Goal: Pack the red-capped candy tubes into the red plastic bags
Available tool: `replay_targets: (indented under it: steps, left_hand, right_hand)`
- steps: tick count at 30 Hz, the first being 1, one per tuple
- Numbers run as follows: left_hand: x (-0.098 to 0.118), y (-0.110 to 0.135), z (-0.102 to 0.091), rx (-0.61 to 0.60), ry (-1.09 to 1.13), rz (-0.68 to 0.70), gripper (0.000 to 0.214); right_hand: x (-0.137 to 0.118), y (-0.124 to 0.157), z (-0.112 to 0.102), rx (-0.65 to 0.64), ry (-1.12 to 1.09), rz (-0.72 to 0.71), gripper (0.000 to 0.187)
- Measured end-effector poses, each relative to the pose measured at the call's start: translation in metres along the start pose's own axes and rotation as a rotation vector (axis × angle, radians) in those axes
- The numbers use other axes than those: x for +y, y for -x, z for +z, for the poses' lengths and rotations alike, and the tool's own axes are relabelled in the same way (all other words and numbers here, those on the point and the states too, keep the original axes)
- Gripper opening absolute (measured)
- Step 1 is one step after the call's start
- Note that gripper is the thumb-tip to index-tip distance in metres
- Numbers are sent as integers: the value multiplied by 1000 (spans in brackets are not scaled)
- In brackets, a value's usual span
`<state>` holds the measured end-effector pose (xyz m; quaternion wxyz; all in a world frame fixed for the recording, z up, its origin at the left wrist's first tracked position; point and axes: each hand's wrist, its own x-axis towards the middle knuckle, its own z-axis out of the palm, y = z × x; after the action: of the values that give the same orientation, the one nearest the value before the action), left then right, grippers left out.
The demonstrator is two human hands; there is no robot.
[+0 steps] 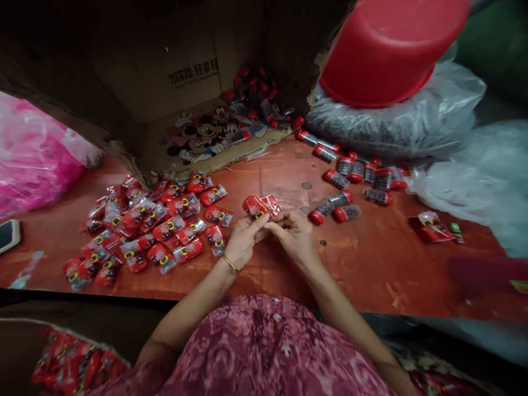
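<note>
My left hand is closed, thumb and fingers pinching a small red printed plastic wrapper. A second red flap sticks up beside it; I cannot tell whether it belongs to the same piece. My right hand meets the left at the fingertips, its thumb and fingers closed at the wrapper's lower edge, partly hiding it. Left of my hands lies a heap of red wrapped packets with clear ends. To the right are loose red-capped clear tubes with dark contents.
An open cardboard box holds more capped tubes at the back. A red tub sits on a filled plastic bag. A phone, pink bag and red packet lie on the red tabletop.
</note>
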<state>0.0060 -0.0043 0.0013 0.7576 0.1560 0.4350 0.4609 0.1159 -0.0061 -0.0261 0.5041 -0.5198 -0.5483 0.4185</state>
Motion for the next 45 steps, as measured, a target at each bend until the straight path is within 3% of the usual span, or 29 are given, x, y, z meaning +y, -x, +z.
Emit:
replay_targets:
  steps: [3, 5, 8, 11, 14, 16, 21, 25, 32, 40, 43, 45]
  left_hand:
    - [19, -2, -15, 121, 25, -50, 14]
    - [39, -6, -30, 277, 105, 57, 14]
    - [69, -14, -50, 487, 269, 322, 30]
    - [80, -15, -56, 479, 317, 478, 41]
    - [64, -16, -43, 389, 125, 390, 41]
    - [45, -22, -29, 338, -178, 362, 31]
    - [14, -46, -8, 120, -1184, 654, 34]
    - [14, -60, -11, 80, -1516, 592, 23]
    - [9, -59, -17, 121, -1466, 684, 24]
    - [12, -28, 0, 133, -1181, 817, 22]
    - [11, -18, 6, 157, -916, 737, 35]
    - [9, -12, 10, 91, -686, 538, 35]
  right_hand:
    - [-6, -10, 6, -26, 336, -219, 33]
    - [-7, -17, 0, 11, 572, -287, 39]
    - [2, -25, -27, 217, 888, -206, 44]
    - [20, -25, -61, 361, 1119, -65, 46]
    - [35, -16, -80, 281, 1182, -60, 41]
    - [39, -7, -82, 218, 1168, -101, 37]
    - [37, 10, -74, 237, 1078, -152, 33]
    - [35, 13, -70, 265, 1004, -183, 29]
    - [14, 11, -47, 237, 724, -223, 23]
    - [0, -14, -13, 125, -75, 97, 25]
    - [-6, -16, -13, 159, -118, 93, 23]
    - [-7, -14, -15, 202, -43, 38, 24]
